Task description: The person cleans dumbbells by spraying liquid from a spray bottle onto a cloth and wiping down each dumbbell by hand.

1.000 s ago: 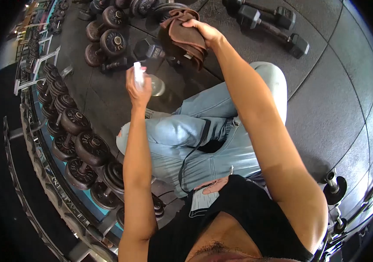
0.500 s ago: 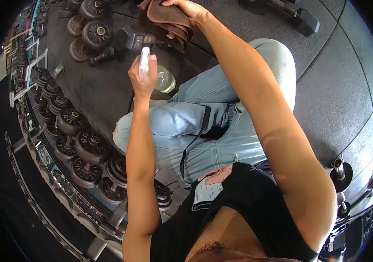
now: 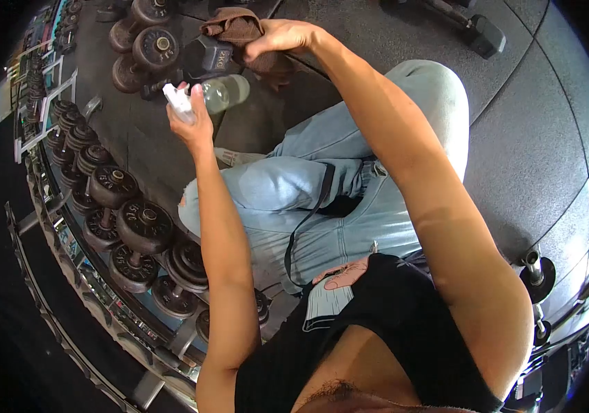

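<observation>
Left grip (image 3: 195,128): I have it wrapped around the neck of the bottle (image 3: 227,92), just under the white spray head (image 3: 179,102). The thumb lies along the right side of the neck. The bottle is tilted, spray head to the left and base to the right. Its wall is see-through with a pale green tint; I cannot tell the liquid level.

Right grip (image 3: 287,34): I have it clenched on the brown cloth (image 3: 234,25). The cloth bunches out ahead of the thumb and also hangs beneath the palm.

Position: the bottle is between the 2KG dumbbell (image 3: 205,58) and the jeans (image 3: 270,184) of the seated person, above the floor (image 3: 539,124). I cannot read its height. The cloth is at the right end of the visible 2KG head and covers part of that dumbbell; I cannot tell whether it encloses the handle.

Surroundings: plate dumbbells (image 3: 157,49) lie at the upper left, near the 2KG unit. A hex dumbbell (image 3: 484,36) lies at the upper right, well apart from both grips. A row of round dumbbells (image 3: 144,226) runs down the left side. A black strap (image 3: 308,230) crosses the jeans.
</observation>
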### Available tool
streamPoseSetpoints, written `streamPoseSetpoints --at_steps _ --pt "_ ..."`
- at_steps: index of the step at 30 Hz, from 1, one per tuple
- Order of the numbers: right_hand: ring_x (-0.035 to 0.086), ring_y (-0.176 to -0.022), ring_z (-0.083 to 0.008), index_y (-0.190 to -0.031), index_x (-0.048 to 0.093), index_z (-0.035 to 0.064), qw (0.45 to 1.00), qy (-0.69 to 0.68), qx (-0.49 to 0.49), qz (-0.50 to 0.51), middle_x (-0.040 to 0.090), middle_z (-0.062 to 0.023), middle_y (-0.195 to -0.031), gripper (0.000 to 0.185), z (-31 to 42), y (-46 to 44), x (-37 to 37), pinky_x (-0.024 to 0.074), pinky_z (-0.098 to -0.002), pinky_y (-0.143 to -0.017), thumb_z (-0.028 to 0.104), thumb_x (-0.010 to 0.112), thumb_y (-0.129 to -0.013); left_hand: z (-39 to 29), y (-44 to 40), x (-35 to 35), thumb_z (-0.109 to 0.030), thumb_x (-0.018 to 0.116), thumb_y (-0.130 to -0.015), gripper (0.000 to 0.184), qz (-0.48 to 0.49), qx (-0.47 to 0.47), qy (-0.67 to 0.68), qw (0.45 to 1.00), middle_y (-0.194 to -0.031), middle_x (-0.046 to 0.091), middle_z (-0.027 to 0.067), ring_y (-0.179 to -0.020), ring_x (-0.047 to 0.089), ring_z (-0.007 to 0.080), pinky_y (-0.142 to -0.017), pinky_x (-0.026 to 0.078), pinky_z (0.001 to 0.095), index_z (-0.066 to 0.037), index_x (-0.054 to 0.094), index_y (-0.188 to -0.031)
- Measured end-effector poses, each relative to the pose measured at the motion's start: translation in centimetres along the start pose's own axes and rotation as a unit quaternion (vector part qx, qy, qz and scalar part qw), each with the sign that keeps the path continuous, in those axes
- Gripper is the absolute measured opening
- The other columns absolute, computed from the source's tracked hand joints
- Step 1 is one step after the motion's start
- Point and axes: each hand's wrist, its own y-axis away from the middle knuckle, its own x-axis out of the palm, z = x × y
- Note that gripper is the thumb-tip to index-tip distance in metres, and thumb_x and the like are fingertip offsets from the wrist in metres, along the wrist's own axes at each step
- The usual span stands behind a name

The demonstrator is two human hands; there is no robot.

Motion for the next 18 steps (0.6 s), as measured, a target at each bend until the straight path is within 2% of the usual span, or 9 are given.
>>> streamPoseSetpoints --at_steps 4,6,7,8,10,12,14,16,18 --pt "0.063 -0.100 -0.0223 -0.118 0.062 0.0016 0.992 0.081 -0.050 -0.080 0.069 -0.0110 -0.109 0.050 -1.4 -1.0 2.2 0.0487 -0.0346 -0.091 0.025 0.076 -0.076 4.9 -0.8 0.0 -0.030 0.080 -0.083 0.051 0.008 -0.089 -0.041 0.995 -0.106 0.066 0.0133 -0.094 0.063 0.0205 -0.086 0.049 0.0345 0.005 0.061 -0.115" --pt "0.063 -0.101 -0.0226 -0.122 0.061 0.0032 0.992 0.071 -0.033 -0.101 0.069 -0.0111 -0.111 0.052 -1.8 -0.6 2.3 0.0485 -0.0347 -0.092 0.023 0.077 -0.076 4.2 -0.6 -0.7 -0.032 0.082 -0.080 0.063 0.022 -0.163 0.080 0.983 -0.110 0.065 0.0136 -0.102 0.061 0.0264 -0.092 0.047 0.0370 0.007 0.057 -0.122" --pt "0.063 -0.102 -0.0229 -0.122 0.061 0.0036 0.992 0.077 -0.020 -0.102 0.069 -0.0110 -0.111 0.052 -2.1 -0.6 2.3 0.0485 -0.0346 -0.092 0.023 0.077 -0.076 3.9 -0.4 -1.4 -0.027 0.081 -0.079 0.069 0.046 -0.187 0.045 0.980 -0.128 0.057 0.0173 -0.117 0.055 0.0328 -0.100 0.043 0.0410 0.006 0.050 -0.131" --pt "0.063 -0.102 -0.0232 -0.123 0.061 0.0039 0.991 0.083 -0.008 -0.102 0.069 -0.0110 -0.111 0.052 -2.4 -0.7 2.2 0.0484 -0.0345 -0.093 0.022 0.077 -0.077 3.7 0.0 -2.0 -0.027 0.081 -0.079 0.069 0.045 -0.186 0.045 0.980 -0.128 0.057 0.0173 -0.117 0.055 0.0328 -0.100 0.043 0.0410 0.006 0.050 -0.131" --pt "0.063 -0.102 -0.0223 -0.124 0.061 0.0049 0.989 0.105 -0.004 -0.107 0.069 -0.0106 -0.111 0.051 -2.4 -0.7 1.5 0.0488 -0.0342 -0.093 0.019 0.076 -0.077 2.6 1.0 -3.0 -0.021 0.080 -0.077 0.076 -0.071 -0.127 -0.199 0.969 -0.145 0.042 0.0208 -0.133 0.041 0.0381 -0.108 0.036 0.0455 0.003 0.043 -0.139" --pt "0.063 -0.102 -0.0213 -0.124 0.061 0.0052 0.983 0.139 0.005 -0.117 0.069 -0.0096 -0.110 0.051 -3.5 -0.9 0.8 0.0494 -0.0342 -0.092 0.017 0.074 -0.077 -6.2 1.0 -3.2 -0.018 0.077 -0.076 0.080 -0.047 0.124 -0.203 0.970 -0.152 0.031 0.0243 -0.140 0.032 0.0409 -0.113 0.029 0.0459 -0.002 0.040 -0.144" --pt "0.063 -0.102 -0.0212 -0.125 0.061 0.0062 0.990 0.119 -0.017 -0.070 0.069 -0.0067 -0.110 0.052 -4.9 -1.7 -0.2 0.0492 -0.0339 -0.092 0.014 0.073 -0.076 -11.4 -1.6 -2.2 -0.019 0.072 -0.083 0.072 0.176 0.234 -0.148 0.945 -0.149 0.036 0.0244 -0.139 0.034 0.0392 -0.114 0.028 0.0432 -0.003 0.039 -0.145" --pt "0.065 -0.101 -0.0223 -0.121 0.064 0.0070 0.988 0.120 -0.056 -0.084 0.070 -0.0075 -0.108 0.047 -3.6 -0.6 -0.1 0.0500 -0.0331 -0.090 0.013 0.073 -0.075 -11.4 -4.9 -1.0 -0.019 0.070 -0.086 0.064 0.299 0.306 -0.163 0.889 -0.147 0.043 0.0189 -0.136 0.040 0.0362 -0.112 0.032 0.0411 -0.007 0.045 -0.143" --pt "0.065 -0.101 -0.0237 -0.120 0.065 0.0070 0.981 0.181 -0.030 -0.071 0.070 -0.0097 -0.108 0.047 -1.8 0.7 -0.9 0.0503 -0.0336 -0.090 0.012 0.073 -0.074 -10.8 -7.2 -0.5 -0.021 0.069 -0.088 0.057 0.333 0.324 -0.178 0.867 -0.141 0.050 0.0163 -0.131 0.047 0.0334 -0.109 0.036 0.0403 -0.009 0.049 -0.140"
